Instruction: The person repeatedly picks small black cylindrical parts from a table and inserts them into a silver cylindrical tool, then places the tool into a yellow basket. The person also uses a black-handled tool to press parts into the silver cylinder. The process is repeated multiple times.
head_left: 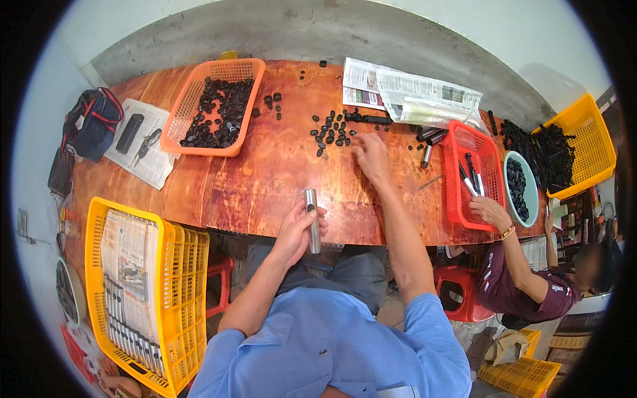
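Observation:
My left hand is closed around a silver metal tube, held upright just past the table's front edge. A dark slot or mark shows near the tube's upper end. My right hand reaches across the table, its fingers slightly apart beside a scatter of small black caps. No held thing shows in its fingers. Just beyond that hand lies a dark rod-like piece. More silver-and-black tubes lie to its right, near a red basket.
An orange basket holds many black pieces. Newspapers lie at the back. A co-worker's hand reaches to silver-and-black tubes in the red basket, beside a pale bowl. A yellow crate stands at left, another basket at far right.

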Demonstrator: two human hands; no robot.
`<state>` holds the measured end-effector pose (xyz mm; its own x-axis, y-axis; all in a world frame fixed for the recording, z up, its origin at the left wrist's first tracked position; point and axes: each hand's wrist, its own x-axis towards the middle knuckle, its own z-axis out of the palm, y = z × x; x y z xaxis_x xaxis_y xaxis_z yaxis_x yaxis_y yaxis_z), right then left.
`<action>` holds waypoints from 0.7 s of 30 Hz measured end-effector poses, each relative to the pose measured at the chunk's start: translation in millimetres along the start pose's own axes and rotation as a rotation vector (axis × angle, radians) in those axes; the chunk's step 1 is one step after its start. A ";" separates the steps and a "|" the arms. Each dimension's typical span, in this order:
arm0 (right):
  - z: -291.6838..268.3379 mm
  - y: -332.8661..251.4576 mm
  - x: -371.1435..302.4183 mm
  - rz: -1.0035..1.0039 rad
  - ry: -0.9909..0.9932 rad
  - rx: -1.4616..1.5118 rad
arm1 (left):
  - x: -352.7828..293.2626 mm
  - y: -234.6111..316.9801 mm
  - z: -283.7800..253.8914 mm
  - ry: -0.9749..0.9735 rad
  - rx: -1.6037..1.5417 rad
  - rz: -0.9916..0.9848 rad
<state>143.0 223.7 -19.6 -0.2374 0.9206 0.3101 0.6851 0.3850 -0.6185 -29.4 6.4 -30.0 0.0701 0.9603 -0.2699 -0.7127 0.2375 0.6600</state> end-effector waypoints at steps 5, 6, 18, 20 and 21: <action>12.4 -15.9 5.4 -0.079 0.000 -0.157 | -0.2 -0.4 -1.2 -0.017 0.004 -0.005; 13.4 -14.2 5.1 -0.082 -0.005 -0.150 | -0.2 1.0 -1.1 -0.024 0.003 -0.005; 0.9 -2.5 -14.9 0.134 -0.093 0.087 | -2.2 6.4 1.8 -0.059 0.011 -0.016; 2.2 -4.6 -13.3 0.164 -0.048 0.076 | -0.4 4.0 -2.4 -0.067 -0.002 -0.027; 1.8 -5.8 -13.8 0.172 -0.026 0.055 | 0.3 3.3 -3.8 -0.070 -0.010 -0.032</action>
<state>141.2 208.9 -21.6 -0.1386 0.9742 0.1780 0.6782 0.2244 -0.6998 -34.4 6.9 -30.5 0.1415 0.9603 -0.2405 -0.7160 0.2671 0.6449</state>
